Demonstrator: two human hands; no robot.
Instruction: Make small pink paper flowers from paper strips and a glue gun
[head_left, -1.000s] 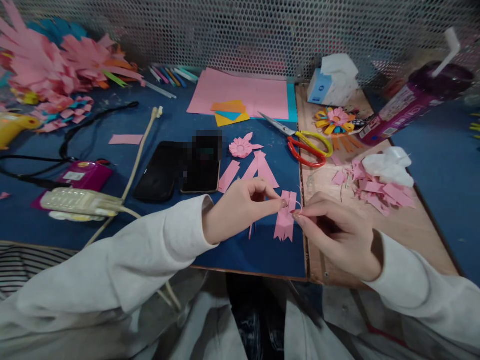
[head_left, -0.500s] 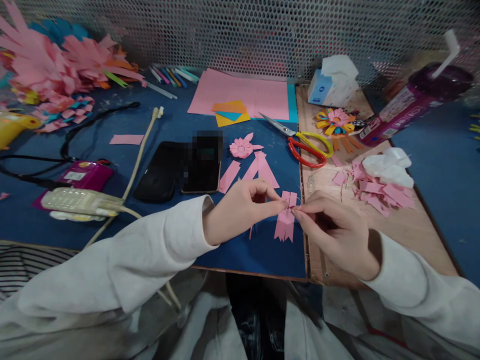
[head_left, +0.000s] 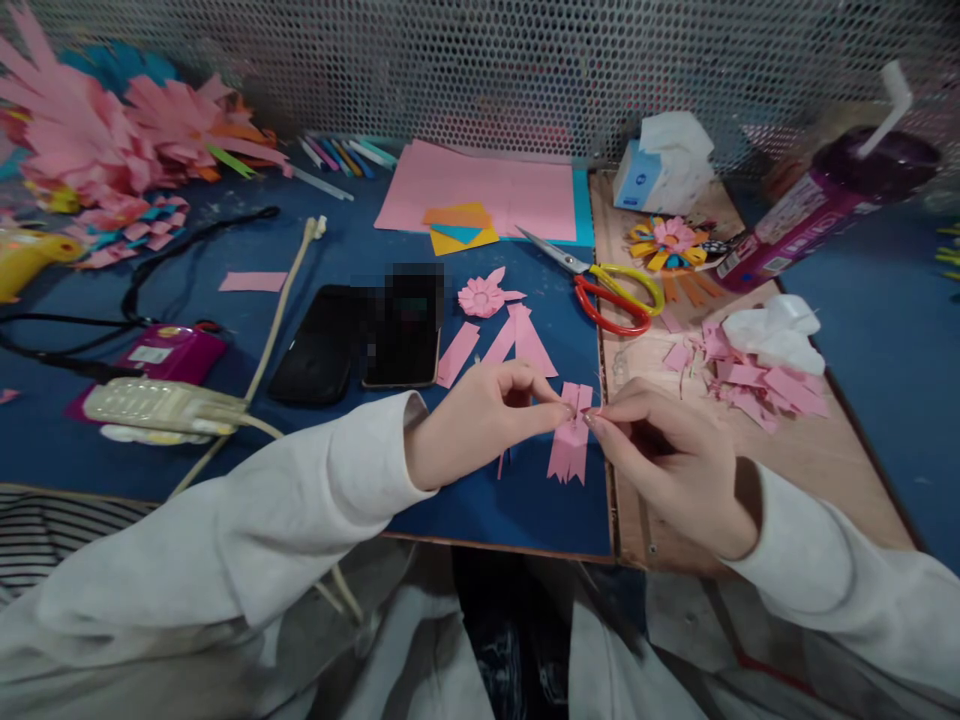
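Observation:
Both my hands meet over a small pink paper piece with notched lower ends and a slit at its top. Thumb and forefinger of my left hand pinch at its middle from the left. From the right, the fingertips of my right hand are closed on its edge; the exact spot between the fingertips is too small to make out. Just beyond lie several pink paper strips and a pink paper flower. Scissors with red and yellow handles rest open above my right hand.
Two phones lie left of the strips. A power strip and cables are farther left. Pink sheets lie at the back. On the right are paper scraps, a tissue box and a purple bottle with a straw.
My fingertips have shifted only very slightly at the pink paper piece, with both pinches kept. The view has moved a little; the other things lie as before.

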